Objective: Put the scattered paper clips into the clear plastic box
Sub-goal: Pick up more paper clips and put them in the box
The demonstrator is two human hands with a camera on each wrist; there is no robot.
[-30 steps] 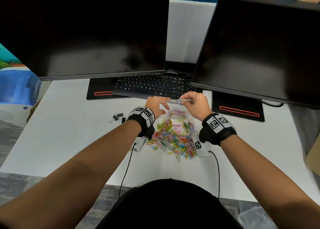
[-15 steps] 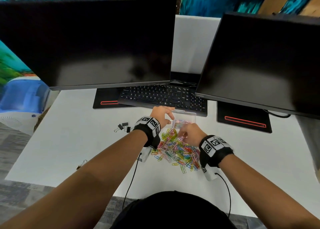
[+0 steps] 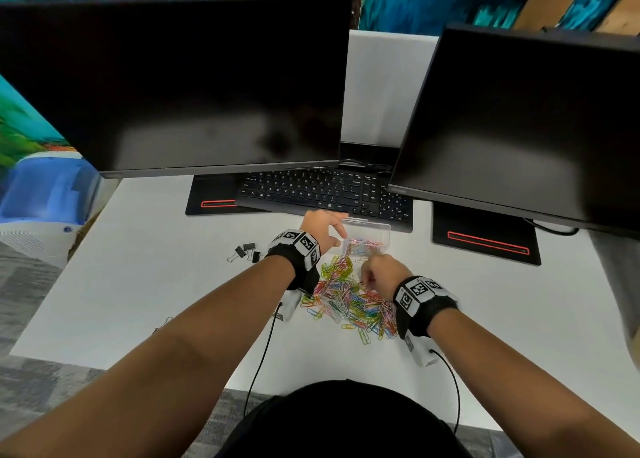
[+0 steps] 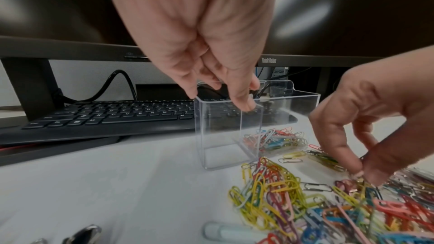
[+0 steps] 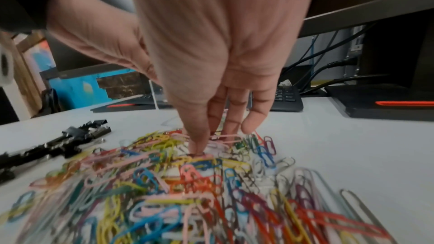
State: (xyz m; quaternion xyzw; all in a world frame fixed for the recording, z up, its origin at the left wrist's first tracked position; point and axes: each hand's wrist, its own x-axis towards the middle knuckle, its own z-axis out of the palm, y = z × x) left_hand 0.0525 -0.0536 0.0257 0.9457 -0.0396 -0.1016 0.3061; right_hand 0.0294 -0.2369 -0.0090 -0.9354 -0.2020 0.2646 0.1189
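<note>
A clear plastic box [image 3: 379, 230] stands upright on the white table just before the keyboard, with some coloured clips in its right compartment [image 4: 274, 140]. My left hand [image 3: 337, 237] pinches the box's left wall at the rim, thumb [image 4: 245, 104] on one side and fingers on the other. A loose pile of coloured paper clips [image 3: 349, 301] lies on the near side of the box. My right hand [image 3: 367, 277] is down on the far part of the pile, its thumb and fingertips [image 4: 352, 166] pinched together on clips there [image 5: 218, 136].
Several black binder clips [image 3: 244, 251] lie left of my left wrist. A black keyboard [image 3: 325, 194] and two dark monitors on stands [image 3: 485, 243] close off the back. The table's front edge [image 3: 207, 381] is near my body.
My right hand has come back from above the box's top and dropped onto the pile. My left hand has stayed on the box.
</note>
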